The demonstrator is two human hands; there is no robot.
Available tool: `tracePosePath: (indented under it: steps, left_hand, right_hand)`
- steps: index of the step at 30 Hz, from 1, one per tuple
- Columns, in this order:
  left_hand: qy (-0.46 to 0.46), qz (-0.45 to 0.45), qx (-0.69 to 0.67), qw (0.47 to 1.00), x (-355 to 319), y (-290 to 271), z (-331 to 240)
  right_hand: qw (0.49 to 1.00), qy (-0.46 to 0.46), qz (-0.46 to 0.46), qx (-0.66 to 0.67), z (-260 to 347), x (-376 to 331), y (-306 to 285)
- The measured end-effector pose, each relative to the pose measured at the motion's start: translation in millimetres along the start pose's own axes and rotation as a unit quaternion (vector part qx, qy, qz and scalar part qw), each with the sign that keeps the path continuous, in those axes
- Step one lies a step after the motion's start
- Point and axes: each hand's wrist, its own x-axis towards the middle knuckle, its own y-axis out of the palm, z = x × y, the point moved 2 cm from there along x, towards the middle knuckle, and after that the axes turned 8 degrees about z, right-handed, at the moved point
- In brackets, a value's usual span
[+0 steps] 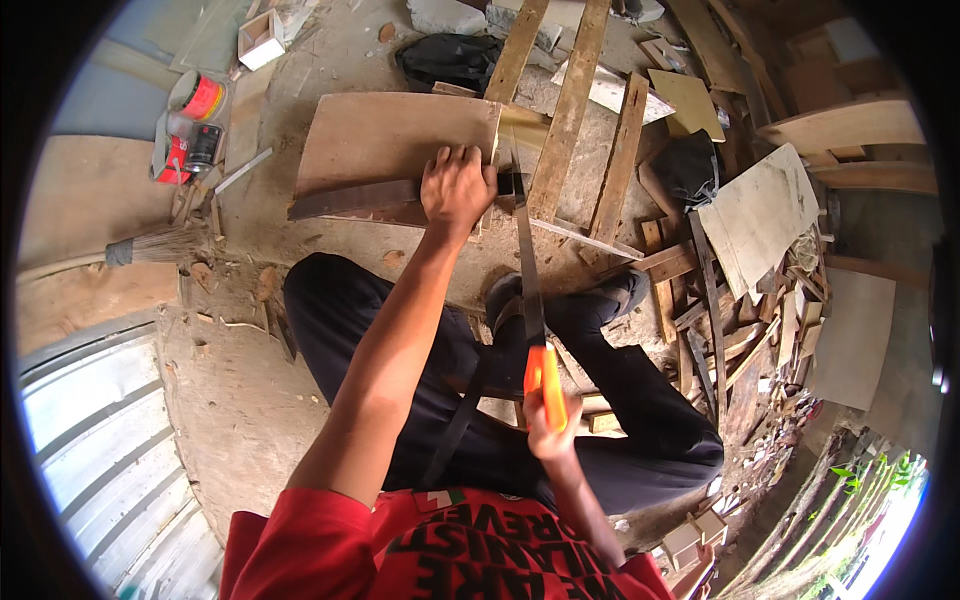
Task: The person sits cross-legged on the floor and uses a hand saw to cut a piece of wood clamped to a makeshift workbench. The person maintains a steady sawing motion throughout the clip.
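Note:
My left hand (457,186) presses down on a plywood board (390,140) that lies on a dark plank (350,198), gripping its right end. My right hand (548,425) is closed around the orange handle of a hand saw (528,270). The saw's long dark blade runs up from the handle and meets the board's right edge just beside my left hand. My legs in dark trousers (400,350) are bent below the board, and a shoe (625,290) rests near the wooden slats.
A frame of wooden slats (575,110) lies to the right of the board. Offcuts and scrap wood (740,300) are piled at right with a pale panel (760,215). A broom (150,247), red tape rolls (200,97) and a black bag (450,58) lie around on the dusty ground.

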Motion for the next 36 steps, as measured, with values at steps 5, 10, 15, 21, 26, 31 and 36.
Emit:
tracePosePath:
  steps: [5,10,15,21,26,31,36]
  left_hand:
    - [0.0,0.0,0.0,1.0,12,2,-8]
    - [-0.003,0.015,-0.009,1.0,6,-3,0]
    - [-0.001,0.024,-0.003,1.0,4,-2,-3]
    - [0.017,-0.002,0.0,1.0,7,4,-3]
    - [0.001,0.025,0.003,1.0,5,3,1]
    - [0.005,0.016,0.002,1.0,3,4,0]
    - [-0.002,0.02,-0.012,1.0,7,-1,0]
  right_hand:
    - [0.997,0.006,-0.03,0.073,-13,149,16]
    - [0.993,0.011,-0.011,0.119,-1,86,14]
    - [1.0,0.015,-0.009,0.014,-10,-12,9]
    - [0.994,0.001,-0.021,0.103,-14,133,18]
    - [0.997,-0.001,-0.018,0.076,-3,129,20]
    - [1.0,0.008,-0.005,-0.005,-24,-7,14]
    - [0.99,0.011,-0.003,0.142,4,50,13]
